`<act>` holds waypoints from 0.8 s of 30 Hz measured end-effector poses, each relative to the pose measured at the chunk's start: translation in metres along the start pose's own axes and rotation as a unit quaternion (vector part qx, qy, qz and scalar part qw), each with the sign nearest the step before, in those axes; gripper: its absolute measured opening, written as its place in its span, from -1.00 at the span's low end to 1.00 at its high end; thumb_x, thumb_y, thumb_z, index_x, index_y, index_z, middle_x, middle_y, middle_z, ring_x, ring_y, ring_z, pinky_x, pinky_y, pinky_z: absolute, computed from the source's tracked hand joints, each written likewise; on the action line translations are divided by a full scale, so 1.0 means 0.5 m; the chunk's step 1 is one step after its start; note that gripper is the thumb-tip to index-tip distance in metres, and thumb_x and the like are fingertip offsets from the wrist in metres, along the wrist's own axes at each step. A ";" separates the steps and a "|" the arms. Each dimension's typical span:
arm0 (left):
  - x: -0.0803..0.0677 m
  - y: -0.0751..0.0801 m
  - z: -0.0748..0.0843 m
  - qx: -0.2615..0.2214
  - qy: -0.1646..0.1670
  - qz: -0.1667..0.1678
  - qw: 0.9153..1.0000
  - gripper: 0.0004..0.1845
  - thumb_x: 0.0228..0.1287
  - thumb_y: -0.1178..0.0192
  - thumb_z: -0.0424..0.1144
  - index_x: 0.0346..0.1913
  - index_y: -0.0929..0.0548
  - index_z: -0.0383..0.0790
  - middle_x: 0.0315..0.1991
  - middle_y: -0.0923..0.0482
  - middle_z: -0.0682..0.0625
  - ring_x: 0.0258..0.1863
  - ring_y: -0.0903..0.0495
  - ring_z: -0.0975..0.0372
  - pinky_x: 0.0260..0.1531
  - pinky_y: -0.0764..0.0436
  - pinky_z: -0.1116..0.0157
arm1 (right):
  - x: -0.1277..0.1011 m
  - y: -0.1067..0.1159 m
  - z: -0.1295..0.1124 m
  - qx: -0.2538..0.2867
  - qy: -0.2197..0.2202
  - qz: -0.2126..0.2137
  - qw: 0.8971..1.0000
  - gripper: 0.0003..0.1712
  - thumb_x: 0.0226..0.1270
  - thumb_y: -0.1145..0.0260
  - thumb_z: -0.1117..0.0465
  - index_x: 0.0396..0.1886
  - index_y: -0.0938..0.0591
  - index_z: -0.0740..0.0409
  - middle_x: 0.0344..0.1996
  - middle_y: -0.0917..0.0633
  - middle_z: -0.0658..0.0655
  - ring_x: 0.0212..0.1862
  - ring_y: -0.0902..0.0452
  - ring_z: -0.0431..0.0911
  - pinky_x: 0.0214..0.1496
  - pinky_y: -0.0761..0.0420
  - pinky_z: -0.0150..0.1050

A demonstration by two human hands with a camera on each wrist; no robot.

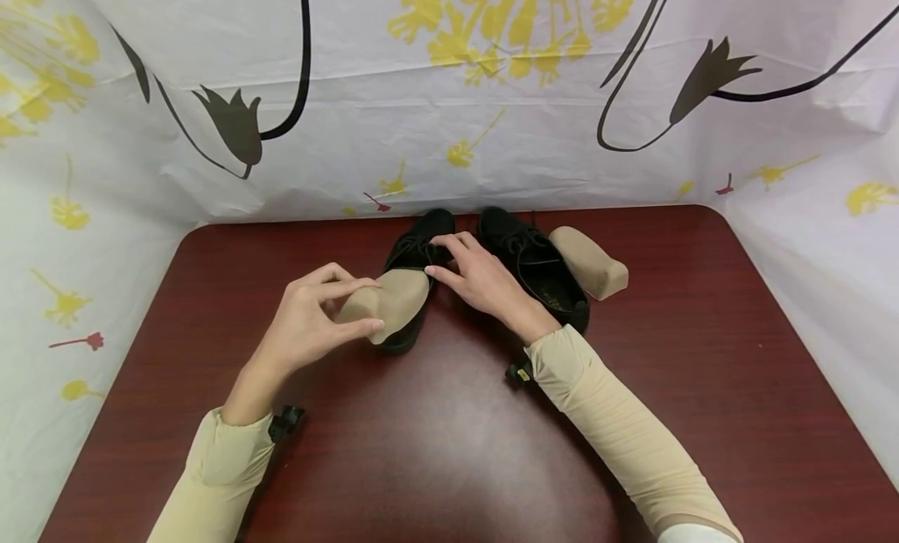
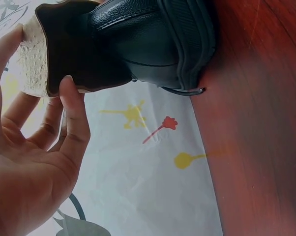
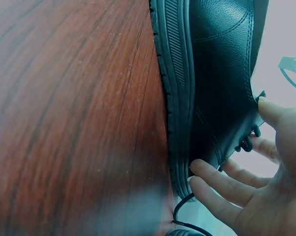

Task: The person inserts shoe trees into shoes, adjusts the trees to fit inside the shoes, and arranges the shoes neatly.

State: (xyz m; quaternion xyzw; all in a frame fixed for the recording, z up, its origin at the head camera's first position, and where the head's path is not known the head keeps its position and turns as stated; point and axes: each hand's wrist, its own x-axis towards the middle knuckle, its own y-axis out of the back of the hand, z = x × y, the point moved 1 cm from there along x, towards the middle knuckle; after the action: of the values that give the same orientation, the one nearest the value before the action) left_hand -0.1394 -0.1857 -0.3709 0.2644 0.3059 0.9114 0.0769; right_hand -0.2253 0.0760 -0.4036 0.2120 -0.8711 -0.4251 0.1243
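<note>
**Mia:** What is going on with the shoes?

**Ben:** The left hand [image 1: 309,324] pinches a tan insole [image 1: 393,301], thumb under it and fingers on top. The front of the insole lies over the opening of the left black shoe [image 1: 414,254], but its heel end is up in the air.

**Mia:** And the other hand?

**Ben:** The right hand [image 1: 477,278] rests on that same shoe by the laces. Its fingers are straight and a little apart, and they touch the side.

**Mia:** So which step is it?

**Ben:** I think the insole is going in. I can't tell if its tip is inside; the shoe hides that.

**Mia:** What next?

**Ben:** Probably slide the tip toward the toe and press the heel end flat while the shoe is kept steady. The other black shoe [image 1: 541,270] and a second insole [image 1: 590,262] sit just beside it on the red-brown table [image 1: 449,449].
</note>
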 end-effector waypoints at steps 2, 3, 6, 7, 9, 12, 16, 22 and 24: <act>0.001 -0.001 0.000 0.003 -0.002 -0.001 1.000 -0.56 -0.10 -0.63 -0.10 -0.05 -0.80 0.10 -0.33 -0.51 0.23 -0.55 -0.37 0.32 -0.55 -0.35 0.41 | 0.000 -0.001 0.000 0.000 0.001 0.002 1.000 -0.40 0.50 -0.10 -0.22 0.42 -0.38 -0.14 0.29 -0.41 0.08 0.11 -0.57 -0.07 0.05 -0.58 -0.08; 0.001 -0.001 0.000 0.005 -0.003 -0.001 1.000 -0.56 -0.10 -0.63 -0.09 -0.04 -0.80 0.11 -0.32 -0.51 0.24 -0.55 -0.37 0.32 -0.55 -0.35 0.41 | 0.000 -0.001 0.001 0.000 0.001 0.003 1.000 -0.40 0.50 -0.09 -0.22 0.42 -0.38 -0.14 0.28 -0.41 0.07 0.11 -0.57 -0.07 0.05 -0.58 -0.08; 0.002 -0.002 0.001 0.010 -0.003 0.001 1.000 -0.55 -0.10 -0.63 -0.08 -0.05 -0.80 0.11 -0.33 -0.51 0.24 -0.53 -0.38 0.32 -0.54 -0.35 0.42 | 0.001 -0.001 0.002 0.001 0.002 0.006 1.000 -0.40 0.50 -0.10 -0.22 0.42 -0.39 -0.13 0.28 -0.41 0.07 0.11 -0.58 -0.07 0.06 -0.57 -0.08; 0.003 -0.001 0.001 0.011 -0.002 0.001 1.000 -0.55 -0.10 -0.63 -0.08 -0.05 -0.80 0.11 -0.33 -0.51 0.24 -0.53 -0.38 0.32 -0.54 -0.35 0.42 | 0.001 -0.001 0.003 0.001 0.002 0.006 1.000 -0.40 0.50 -0.10 -0.22 0.41 -0.39 -0.13 0.28 -0.41 0.07 0.11 -0.58 -0.06 0.06 -0.57 -0.08; 0.004 -0.001 0.001 0.013 -0.002 0.001 1.000 -0.55 -0.11 -0.63 -0.09 -0.04 -0.80 0.09 -0.33 -0.51 0.24 -0.53 -0.37 0.32 -0.54 -0.35 0.42 | 0.002 -0.001 0.004 0.001 0.003 0.006 1.000 -0.41 0.50 -0.10 -0.22 0.41 -0.39 -0.13 0.28 -0.42 0.07 0.11 -0.59 -0.05 0.06 -0.57 -0.07; 0.006 -0.001 0.001 0.018 -0.003 0.000 1.000 -0.54 -0.11 -0.63 -0.08 -0.04 -0.80 0.08 -0.33 -0.51 0.24 -0.53 -0.37 0.31 -0.54 -0.35 0.42 | 0.003 0.001 0.004 0.001 0.001 0.006 1.000 -0.41 0.50 -0.10 -0.22 0.41 -0.39 -0.14 0.28 -0.42 0.06 0.10 -0.59 -0.05 0.07 -0.57 -0.07; 0.011 -0.003 0.000 0.026 -0.005 -0.002 1.000 -0.54 -0.11 -0.63 -0.06 -0.04 -0.80 0.08 -0.32 -0.50 0.25 -0.53 -0.38 0.29 -0.52 -0.34 0.42 | 0.004 0.002 0.004 0.004 0.001 0.005 1.000 -0.41 0.50 -0.10 -0.22 0.41 -0.40 -0.14 0.28 -0.42 0.05 0.10 -0.59 -0.07 0.07 -0.57 -0.08; 0.016 -0.006 -0.003 0.026 0.001 -0.006 1.000 -0.53 -0.10 -0.62 -0.04 -0.02 -0.80 0.06 -0.30 -0.52 0.25 -0.51 -0.38 0.28 -0.51 -0.35 0.41 | 0.003 0.002 0.003 0.006 0.001 0.003 1.000 -0.42 0.50 -0.10 -0.21 0.40 -0.40 -0.13 0.27 -0.43 0.05 0.09 -0.58 -0.08 0.06 -0.57 -0.09; 0.016 -0.007 -0.003 0.026 0.005 -0.007 1.000 -0.53 -0.10 -0.62 -0.04 -0.02 -0.80 0.07 -0.29 -0.53 0.25 -0.51 -0.38 0.29 -0.51 -0.35 0.41 | 0.003 0.001 0.003 0.006 0.002 0.002 1.000 -0.42 0.50 -0.10 -0.21 0.40 -0.40 -0.13 0.27 -0.43 0.06 0.09 -0.58 -0.08 0.06 -0.57 -0.09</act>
State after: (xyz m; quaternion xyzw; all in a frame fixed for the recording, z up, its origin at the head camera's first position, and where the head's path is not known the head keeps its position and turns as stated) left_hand -0.1470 -0.1815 -0.3708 0.2599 0.3316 0.9038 0.0754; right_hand -0.2273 0.0766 -0.4038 0.2115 -0.8739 -0.4194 0.1255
